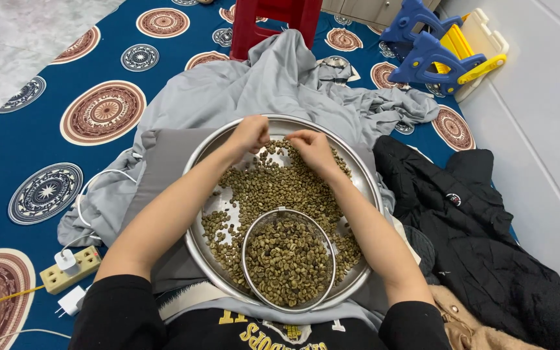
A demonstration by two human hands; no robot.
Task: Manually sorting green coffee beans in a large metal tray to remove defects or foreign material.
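- Two hands worked at the far side of a round metal tray [197, 155] strewn with green coffee beans [264, 188].
- The left hand [249, 134] had its fingers curled down onto the beans; whether it pinched any could not be told.
- The right hand [314, 150] likewise.
- A mesh sieve [288, 259] of beans sat in the tray's near part.
- A grey cloth [241, 84] lay beneath.

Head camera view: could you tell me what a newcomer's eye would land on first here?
The wide metal tray of greenish beans fills the centre, with a bean-filled mesh sieve at its near edge. The left hand and right hand pick at beans at the far rim, above a blue patterned rug.
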